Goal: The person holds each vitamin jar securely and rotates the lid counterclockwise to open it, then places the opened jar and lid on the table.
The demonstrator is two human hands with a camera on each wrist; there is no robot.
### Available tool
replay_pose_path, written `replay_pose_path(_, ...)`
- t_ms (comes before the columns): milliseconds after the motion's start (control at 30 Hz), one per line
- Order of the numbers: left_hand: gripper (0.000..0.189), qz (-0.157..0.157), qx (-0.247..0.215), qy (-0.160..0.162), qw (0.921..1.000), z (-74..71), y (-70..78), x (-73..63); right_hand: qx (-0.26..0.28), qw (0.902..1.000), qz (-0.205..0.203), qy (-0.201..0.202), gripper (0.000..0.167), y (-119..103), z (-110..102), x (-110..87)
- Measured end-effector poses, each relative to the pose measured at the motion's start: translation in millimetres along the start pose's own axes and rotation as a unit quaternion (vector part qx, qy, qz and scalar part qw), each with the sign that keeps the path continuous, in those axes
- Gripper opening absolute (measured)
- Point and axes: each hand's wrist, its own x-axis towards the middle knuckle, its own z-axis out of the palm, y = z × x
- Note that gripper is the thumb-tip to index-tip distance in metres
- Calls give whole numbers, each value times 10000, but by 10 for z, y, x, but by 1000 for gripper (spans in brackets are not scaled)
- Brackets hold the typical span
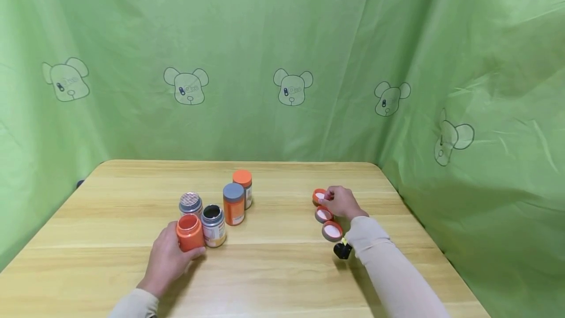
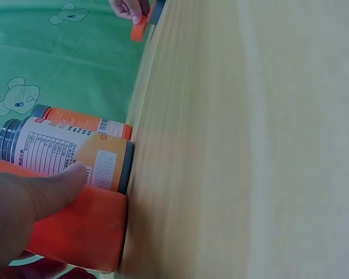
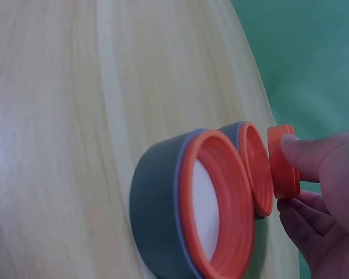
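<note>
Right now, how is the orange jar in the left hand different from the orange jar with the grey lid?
The held jar has no lid on, so its mouth shows; the grey-lidded jar is covered. The left hand grips the held jar, while no hand touches the grey-lidded jar. Both have orange bodies and stand upright.

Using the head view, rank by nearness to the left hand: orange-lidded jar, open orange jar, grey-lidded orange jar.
1. Open orange jar: in the left hand.
2. Grey-lidded orange jar: forward, right.
3. Orange-lidded jar: just behind it.
</note>
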Motion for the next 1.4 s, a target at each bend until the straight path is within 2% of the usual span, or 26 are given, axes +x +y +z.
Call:
replay_pose_path(200,74,-50,39,-127,9999,-12,-12,35,-32,9999,-127,78,19,11,49,11)
replay_pose_path(367,76,-132,15,-241,9996,-32,-14,64,-23,10000,-22,55,20,18,118,47)
replay_pose_path(733,77,-228,82,-498,9985,-60,-11,72,9,9995,-212,-223,18,-103,202,19)
replay_pose_path(1067,75,-261,125,-586,9979,-40,-10,69,-437,9930,-974,-504,20,-177,212,-123)
replay_pose_path(1400,71,-353,90,-583,9976,-63,-12,106,-594,9872,-1309,-694,23,-173,189,-263)
